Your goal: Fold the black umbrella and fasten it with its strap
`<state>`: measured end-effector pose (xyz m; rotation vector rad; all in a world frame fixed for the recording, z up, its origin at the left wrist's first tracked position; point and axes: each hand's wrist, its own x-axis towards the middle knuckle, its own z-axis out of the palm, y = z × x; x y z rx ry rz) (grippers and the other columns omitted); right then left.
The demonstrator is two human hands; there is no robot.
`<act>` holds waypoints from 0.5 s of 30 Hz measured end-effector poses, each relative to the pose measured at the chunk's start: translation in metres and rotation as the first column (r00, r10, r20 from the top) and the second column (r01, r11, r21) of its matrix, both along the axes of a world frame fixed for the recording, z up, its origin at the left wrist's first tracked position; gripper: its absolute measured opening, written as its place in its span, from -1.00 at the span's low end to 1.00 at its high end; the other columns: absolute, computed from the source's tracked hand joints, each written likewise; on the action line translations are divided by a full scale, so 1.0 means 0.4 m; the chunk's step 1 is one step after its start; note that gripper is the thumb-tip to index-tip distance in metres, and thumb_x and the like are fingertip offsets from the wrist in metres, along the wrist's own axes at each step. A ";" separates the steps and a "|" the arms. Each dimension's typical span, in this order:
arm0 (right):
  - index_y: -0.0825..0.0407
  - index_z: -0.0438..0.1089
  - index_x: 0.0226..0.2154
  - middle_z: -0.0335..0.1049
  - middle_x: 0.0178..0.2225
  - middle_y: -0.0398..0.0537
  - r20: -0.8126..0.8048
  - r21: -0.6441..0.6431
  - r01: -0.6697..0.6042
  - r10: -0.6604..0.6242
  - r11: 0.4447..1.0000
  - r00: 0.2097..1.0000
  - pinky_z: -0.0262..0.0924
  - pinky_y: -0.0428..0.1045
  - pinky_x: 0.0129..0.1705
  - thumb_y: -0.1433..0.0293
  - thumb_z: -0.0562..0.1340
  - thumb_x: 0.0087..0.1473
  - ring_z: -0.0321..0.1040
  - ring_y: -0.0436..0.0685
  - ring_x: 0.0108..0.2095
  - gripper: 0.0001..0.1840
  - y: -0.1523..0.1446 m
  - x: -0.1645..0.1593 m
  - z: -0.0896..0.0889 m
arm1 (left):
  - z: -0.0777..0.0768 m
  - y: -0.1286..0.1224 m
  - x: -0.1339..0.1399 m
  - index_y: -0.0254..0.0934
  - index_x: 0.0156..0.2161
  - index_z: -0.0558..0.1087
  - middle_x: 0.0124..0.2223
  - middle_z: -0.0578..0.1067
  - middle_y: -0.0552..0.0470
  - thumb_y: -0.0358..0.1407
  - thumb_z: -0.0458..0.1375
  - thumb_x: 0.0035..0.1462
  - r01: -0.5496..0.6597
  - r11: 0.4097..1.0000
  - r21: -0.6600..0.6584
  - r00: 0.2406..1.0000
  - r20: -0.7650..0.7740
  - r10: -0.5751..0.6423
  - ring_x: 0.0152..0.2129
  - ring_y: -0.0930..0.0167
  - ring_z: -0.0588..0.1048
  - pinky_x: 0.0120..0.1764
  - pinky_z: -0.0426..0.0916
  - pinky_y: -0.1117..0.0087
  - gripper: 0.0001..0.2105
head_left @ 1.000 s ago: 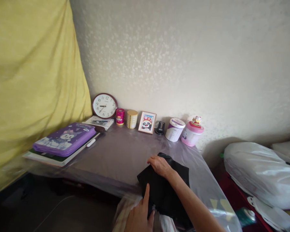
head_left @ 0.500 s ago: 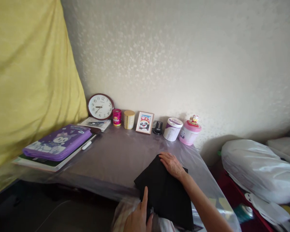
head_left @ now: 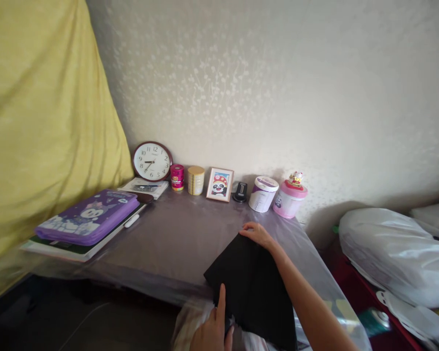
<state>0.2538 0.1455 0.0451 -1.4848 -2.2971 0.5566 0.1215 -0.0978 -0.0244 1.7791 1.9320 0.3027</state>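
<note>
A black sheet (head_left: pixel 254 287), paper or cloth I cannot tell, lies slanted over the near right part of the table, with its lower end running out of view. At its far top corner my right hand (head_left: pixel 258 234) is closed, fingertips curled on the edge. Near the lower left edge, my left hand (head_left: pixel 212 326) has the index finger stretched along the sheet and the thumb lower down. The sheet's edge passes between that finger and thumb. Something dark shows beside the thumb, too hidden to name.
Plastic film covers the table (head_left: pixel 175 234). Along the wall stand a clock (head_left: pixel 152 162), several tins and tubs, a framed panda picture (head_left: pixel 220 185) and a small black object (head_left: pixel 240 192). A purple case (head_left: pixel 88 217) lies on books at left. White bags (head_left: pixel 391 253) sit at right.
My right hand has gone from lying flat over the sheet's top to curling its fingers on the corner. The sheet's right side has shifted slightly. My left hand has barely moved.
</note>
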 end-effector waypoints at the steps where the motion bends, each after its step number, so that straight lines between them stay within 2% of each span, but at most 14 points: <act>1: 0.08 0.45 -0.44 0.42 -0.29 -0.07 -0.010 -0.025 0.002 -0.003 1.000 1.000 0.18 -0.06 -0.19 0.22 0.21 -0.06 0.34 0.07 -0.28 -0.74 0.009 -0.003 -0.004 | -0.004 0.000 0.002 -0.23 0.26 -0.30 -0.08 0.44 -0.08 -0.40 -0.08 0.11 -0.003 1.000 0.008 1.000 0.001 0.003 -0.33 0.34 0.45 -0.32 0.24 0.43 -0.34; 5: 0.13 0.46 -0.42 0.40 -0.47 -0.09 -0.052 -0.058 0.028 -0.031 0.998 0.998 0.14 -0.11 -0.41 0.18 0.12 -0.01 0.30 0.02 -0.46 -0.63 0.021 -0.004 -0.019 | -0.019 0.003 0.005 -0.24 0.26 -0.30 -0.09 0.44 -0.08 -0.41 -0.07 0.10 0.006 1.000 -0.001 1.000 -0.005 -0.006 -0.34 0.34 0.46 -0.34 0.24 0.43 -0.33; 10: 0.15 0.45 -0.38 0.41 -0.44 -0.06 -0.105 -0.076 0.037 -0.045 0.996 0.993 0.15 -0.12 -0.36 0.12 -0.04 0.09 0.31 0.01 -0.42 -0.49 0.021 0.023 -0.004 | -0.032 0.002 0.004 -0.20 0.26 -0.32 -0.09 0.43 -0.07 -0.40 -0.11 0.10 -0.002 1.000 0.010 1.000 0.002 0.002 -0.34 0.34 0.45 -0.34 0.25 0.41 -0.33; 12: 0.14 0.46 -0.38 0.42 -0.42 -0.07 -0.100 -0.089 0.004 -0.012 0.996 0.995 0.15 -0.13 -0.34 0.13 -0.01 0.07 0.30 0.00 -0.41 -0.51 0.023 0.036 0.010 | -0.032 0.001 0.004 -0.18 0.26 -0.32 -0.09 0.43 -0.06 -0.39 -0.11 0.10 -0.001 1.000 0.015 1.000 0.006 0.001 -0.34 0.35 0.45 -0.34 0.24 0.43 -0.34; 15: 0.14 0.46 -0.44 0.39 -0.50 -0.10 -0.043 -0.090 -0.017 0.014 0.996 0.999 0.11 -0.11 -0.40 0.15 0.06 0.02 0.25 -0.01 -0.48 -0.58 0.024 0.045 0.028 | -0.026 0.002 0.005 -0.19 0.26 -0.31 -0.09 0.43 -0.06 -0.39 -0.10 0.11 0.000 1.000 0.006 1.000 0.001 0.000 -0.34 0.35 0.45 -0.34 0.25 0.44 -0.34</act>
